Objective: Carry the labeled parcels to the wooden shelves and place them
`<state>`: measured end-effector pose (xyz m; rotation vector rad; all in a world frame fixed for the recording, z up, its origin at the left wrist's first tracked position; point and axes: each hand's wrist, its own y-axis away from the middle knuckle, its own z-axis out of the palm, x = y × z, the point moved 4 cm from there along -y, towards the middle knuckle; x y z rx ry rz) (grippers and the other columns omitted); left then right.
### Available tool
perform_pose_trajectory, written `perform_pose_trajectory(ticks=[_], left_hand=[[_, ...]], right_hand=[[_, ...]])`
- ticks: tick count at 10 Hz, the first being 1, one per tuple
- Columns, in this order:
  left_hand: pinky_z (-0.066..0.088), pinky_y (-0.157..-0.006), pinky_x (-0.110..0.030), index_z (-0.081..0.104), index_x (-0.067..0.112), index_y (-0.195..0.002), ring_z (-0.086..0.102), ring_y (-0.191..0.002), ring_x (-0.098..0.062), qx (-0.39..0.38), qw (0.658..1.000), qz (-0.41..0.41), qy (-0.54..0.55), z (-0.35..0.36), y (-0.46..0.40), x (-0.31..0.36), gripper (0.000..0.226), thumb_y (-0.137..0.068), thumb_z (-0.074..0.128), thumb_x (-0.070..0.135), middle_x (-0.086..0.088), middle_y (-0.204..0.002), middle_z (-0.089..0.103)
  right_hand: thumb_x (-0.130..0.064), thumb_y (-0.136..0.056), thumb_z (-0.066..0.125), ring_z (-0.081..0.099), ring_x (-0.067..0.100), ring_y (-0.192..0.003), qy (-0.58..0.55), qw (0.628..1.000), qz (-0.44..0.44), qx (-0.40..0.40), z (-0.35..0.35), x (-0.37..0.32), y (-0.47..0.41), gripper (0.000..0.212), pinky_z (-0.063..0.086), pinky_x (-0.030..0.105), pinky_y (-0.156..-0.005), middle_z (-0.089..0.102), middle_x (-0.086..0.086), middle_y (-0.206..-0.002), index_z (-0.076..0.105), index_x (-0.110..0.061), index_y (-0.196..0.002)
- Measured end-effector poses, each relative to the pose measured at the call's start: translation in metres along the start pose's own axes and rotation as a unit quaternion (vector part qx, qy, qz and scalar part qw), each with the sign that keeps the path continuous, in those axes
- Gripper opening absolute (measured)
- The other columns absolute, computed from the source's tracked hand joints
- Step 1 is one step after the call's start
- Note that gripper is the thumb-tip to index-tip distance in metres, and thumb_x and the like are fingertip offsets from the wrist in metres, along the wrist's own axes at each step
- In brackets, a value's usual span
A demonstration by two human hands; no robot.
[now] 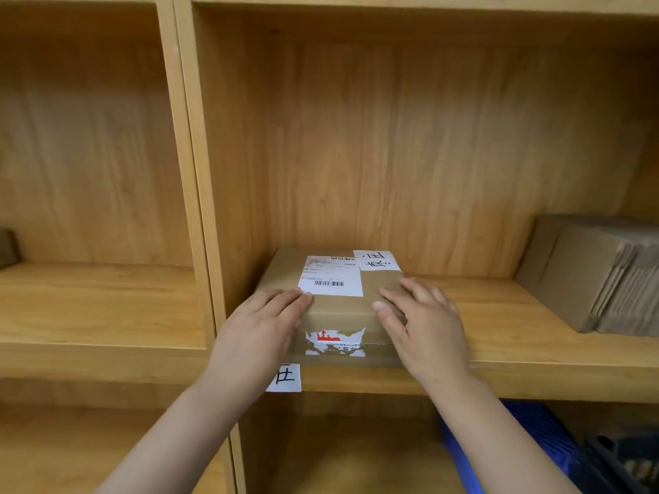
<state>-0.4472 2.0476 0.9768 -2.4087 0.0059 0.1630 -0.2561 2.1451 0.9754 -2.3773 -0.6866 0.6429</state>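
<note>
The light is warm and even, and quite bright, with no strong glare on the wood. It seems to come from the front and above, because the upper inside of the shelves (410, 144) is darker and soft shadow lies under the top board. The left hand (262, 329) and right hand (424, 326) throw only faint shadows on the box (338, 308). The lower compartment is dim. The wide lens bends the upright post (194, 172) and the boards near the edges. The corners look soft, and the print on the white label (331, 276) is too blurred to read.
</note>
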Motion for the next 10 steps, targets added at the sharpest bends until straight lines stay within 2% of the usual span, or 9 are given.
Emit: perform_pose_trajectory(ticks=[1, 2, 3, 5, 6, 7, 8, 9, 10], left_hand=[[0.054, -0.083, -0.035, 0.064, 0.019, -0.117, 0.065, -0.098, -0.022, -0.004, 1.0, -0.001, -0.002, 0.005, -0.004, -0.001, 0.038, -0.079, 0.061, 0.014, 0.002, -0.112, 0.07], [0.055, -0.081, -0.034, 0.064, 0.019, -0.117, 0.066, -0.098, -0.022, -0.051, 0.998, -0.019, -0.018, 0.01, -0.009, -0.003, 0.059, -0.061, 0.081, 0.011, 0.001, -0.111, 0.07], [0.056, -0.077, -0.032, 0.064, 0.018, -0.115, 0.066, -0.097, -0.023, -0.062, 0.997, -0.031, -0.021, 0.012, -0.017, -0.006, 0.064, -0.055, 0.082, 0.003, 0.0, -0.109, 0.071], [0.051, -0.089, -0.034, 0.06, 0.016, -0.122, 0.062, -0.109, -0.026, -0.038, 0.998, -0.046, 0.005, 0.024, -0.029, -0.015, 0.059, -0.067, 0.074, -0.001, -0.005, -0.117, 0.068], [0.04, -0.102, -0.035, 0.051, 0.016, -0.131, 0.052, -0.122, -0.028, -0.023, 0.999, -0.045, 0.018, 0.029, -0.031, -0.016, 0.055, -0.08, 0.06, -0.002, -0.006, -0.131, 0.059], [0.038, -0.103, -0.037, 0.053, 0.014, -0.129, 0.054, -0.12, -0.029, -0.008, 0.999, -0.043, 0.0, 0.031, -0.03, -0.017, 0.056, -0.077, 0.063, -0.003, -0.009, -0.128, 0.061], [0.042, -0.099, -0.036, 0.056, 0.016, -0.125, 0.06, -0.113, -0.028, 0.004, 0.999, -0.049, -0.023, 0.036, -0.026, -0.018, 0.064, -0.066, 0.075, 0.0, -0.009, -0.122, 0.065], [0.04, -0.101, -0.035, 0.05, 0.017, -0.129, 0.055, -0.12, -0.026, 0.008, 0.998, -0.059, -0.025, 0.033, -0.013, -0.016, 0.067, -0.068, 0.074, 0.005, -0.008, -0.131, 0.058], [0.043, -0.099, -0.035, 0.051, 0.018, -0.128, 0.051, -0.123, -0.026, 0.025, 0.996, -0.071, -0.048, 0.024, 0.005, -0.015, 0.063, -0.07, 0.07, 0.005, -0.008, -0.136, 0.053]], right_hand=[[-0.056, -0.085, 0.034, 0.051, 0.022, -0.12, 0.035, 0.998, -0.033, 0.04, 0.0, -0.008, 0.002, 0.05, 0.029, 0.037, -0.097, 0.065, -0.002, -0.122, 0.068, -0.029, -0.11], [-0.059, -0.083, 0.032, 0.049, 0.02, -0.121, 0.048, 0.998, -0.034, 0.006, 0.008, -0.011, -0.001, 0.053, 0.032, 0.039, -0.096, 0.063, -0.006, -0.124, 0.063, -0.032, -0.117], [-0.059, -0.084, 0.03, 0.046, 0.02, -0.123, 0.052, 0.998, -0.034, -0.017, 0.012, -0.014, -0.01, 0.055, 0.036, 0.041, -0.095, 0.06, -0.007, -0.129, 0.058, -0.033, -0.123], [-0.047, -0.091, 0.046, 0.032, 0.015, -0.133, -0.005, 0.999, -0.004, -0.049, 0.027, -0.013, -0.026, 0.043, 0.032, 0.039, -0.1, 0.048, -0.008, -0.14, 0.05, -0.031, -0.132], [-0.044, -0.091, 0.049, 0.031, 0.017, -0.134, -0.022, 0.999, 0.007, -0.032, 0.033, -0.012, -0.028, 0.043, 0.032, 0.04, -0.099, 0.049, -0.006, -0.14, 0.052, -0.028, -0.131], [-0.044, -0.09, 0.051, 0.035, 0.021, -0.132, -0.012, 1.0, -0.003, -0.013, 0.037, -0.013, -0.028, 0.043, 0.033, 0.041, -0.097, 0.052, -0.003, -0.137, 0.054, -0.026, -0.129], [-0.047, -0.09, 0.048, 0.038, 0.023, -0.129, 0.001, 1.0, -0.017, -0.005, 0.041, -0.01, -0.03, 0.043, 0.031, 0.042, -0.098, 0.054, -0.003, -0.135, 0.055, -0.027, -0.128], [-0.053, -0.086, 0.039, 0.041, 0.025, -0.126, 0.009, 1.0, -0.024, 0.017, 0.039, -0.012, -0.027, 0.05, 0.028, 0.044, -0.1, 0.057, 0.0, -0.132, 0.058, -0.027, -0.125], [-0.043, -0.084, 0.059, 0.038, 0.031, -0.131, 0.014, 0.998, -0.014, 0.051, 0.038, -0.012, -0.022, 0.049, 0.024, 0.049, -0.104, 0.054, 0.008, -0.136, 0.055, -0.021, -0.128]])
